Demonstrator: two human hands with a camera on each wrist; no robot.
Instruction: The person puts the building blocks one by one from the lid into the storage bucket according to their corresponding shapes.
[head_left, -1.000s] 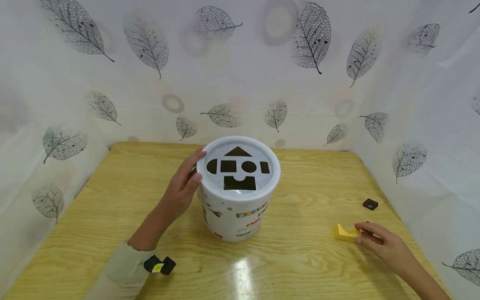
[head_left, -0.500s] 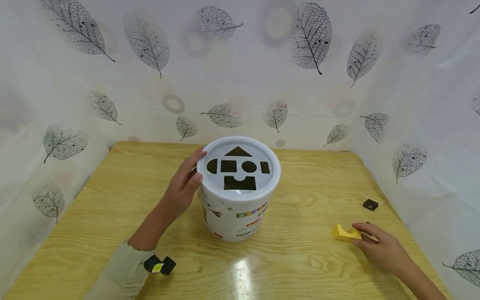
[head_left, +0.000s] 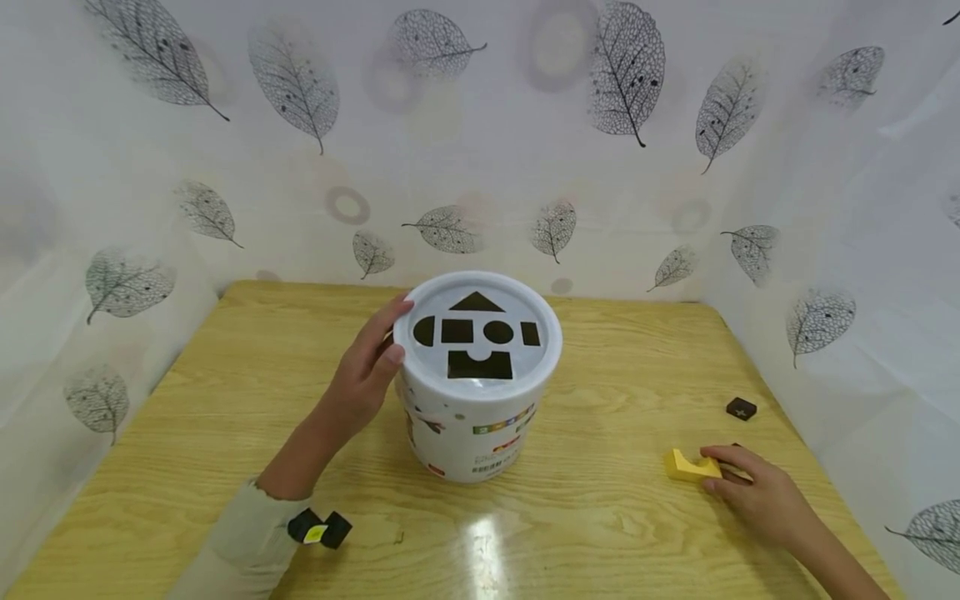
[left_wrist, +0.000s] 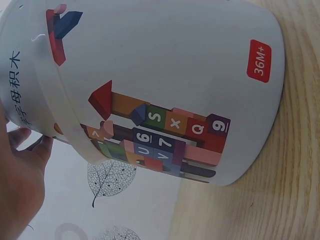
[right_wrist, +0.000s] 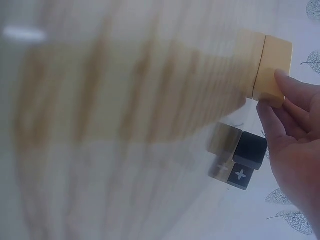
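Observation:
In the head view, a white bucket (head_left: 472,433) stands upright mid-table, its lid (head_left: 427,375) cut with several shaped holes. My left hand (head_left: 363,375) grips the lid's left edge, thumb toward me. The left wrist view shows the same hand (left_wrist: 22,175) beside the bucket's printed side (left_wrist: 200,60). At the right, a yellow block (head_left: 686,468) with a curved notch lies on the table; my right hand (head_left: 761,492) pinches its right end. In the right wrist view, thumb and finger meet the yellow block (right_wrist: 272,70), and a black block (right_wrist: 250,150) lies just below.
Farther back on the right sits a black block with a plus sign (head_left: 741,408), near the table's right edge. The wooden table (head_left: 600,542) is enclosed by white leaf-patterned cloth (head_left: 480,150) at the back and both sides.
My right hand has moved slightly left over the yellow block's end, and the block has shifted a little left. The left hand and bucket stay put.

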